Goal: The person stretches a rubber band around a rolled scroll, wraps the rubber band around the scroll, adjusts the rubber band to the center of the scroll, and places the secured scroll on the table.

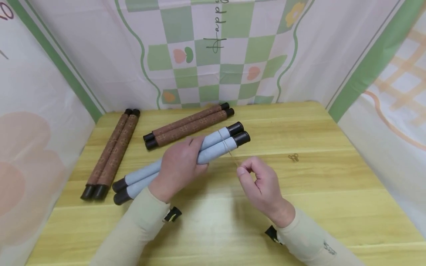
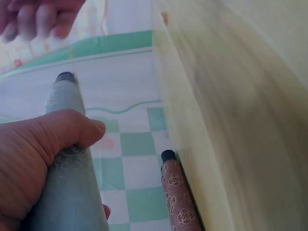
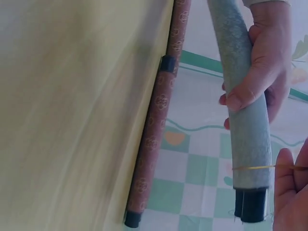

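My left hand (image 1: 178, 166) grips a pair of light-blue scrolls (image 1: 216, 151) with black end knobs, lying side by side and slanting up to the right. A thin rubber band (image 3: 255, 168) loops around both scrolls near their right-hand knobs. Between thumb and forefinger, my right hand (image 1: 263, 186) pinches the band and draws it taut away from the scrolls, toward the lower right. The left wrist view shows the left thumb (image 2: 79, 129) pressed over the blue patterned surface of one scroll. The middle of the pair is hidden beneath the left hand.
Two brown patterned scrolls (image 1: 189, 127) lie together behind the blue pair. Another brown pair (image 1: 114, 153) rests at the table's left side. A few loose rubber bands (image 1: 293, 157) are on the wooden table (image 1: 319, 207) at right. Printed cloth (image 1: 209, 81) hangs around the table.
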Tool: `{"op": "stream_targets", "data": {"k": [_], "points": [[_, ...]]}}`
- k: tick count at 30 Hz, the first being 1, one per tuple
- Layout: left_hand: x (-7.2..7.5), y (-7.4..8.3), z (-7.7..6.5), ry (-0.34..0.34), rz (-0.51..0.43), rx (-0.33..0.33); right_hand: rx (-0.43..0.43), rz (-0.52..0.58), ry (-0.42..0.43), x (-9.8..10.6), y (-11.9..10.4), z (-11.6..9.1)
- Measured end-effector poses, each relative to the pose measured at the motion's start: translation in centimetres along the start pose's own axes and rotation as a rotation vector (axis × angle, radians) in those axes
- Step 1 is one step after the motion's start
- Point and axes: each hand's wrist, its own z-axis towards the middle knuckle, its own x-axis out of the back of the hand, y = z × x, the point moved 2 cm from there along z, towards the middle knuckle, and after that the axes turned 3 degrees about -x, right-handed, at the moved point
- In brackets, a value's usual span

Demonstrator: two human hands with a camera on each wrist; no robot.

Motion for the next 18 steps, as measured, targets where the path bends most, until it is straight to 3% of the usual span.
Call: {"op": "stream_targets", "data": {"k": [5,10,13,15,18], "points": [[0.8,-0.9,0.4,0.0,0.024,0.04,-0.123,-0.046,-0.112,0.3,0.5,-0.7],[1.2,-1.6,0.7,0.007,0.017,0.075,-0.418,-0.161,-0.305,0.4,1.1,-1.3],[1.1,-1.9,0.7,-0.002,0.004,0.082,-0.527,-0.241,-0.399,0.3,1.4,-1.5],[1.0,-2.0,0.6,-0.012,-0.019,0.078,-0.508,-0.27,-0.417,0.3,1.4,-1.6],[0.7,-2.1,0.5,-0.024,-0.06,0.063,-0.351,-0.267,-0.378,0.2,1.3,-1.4]]}}
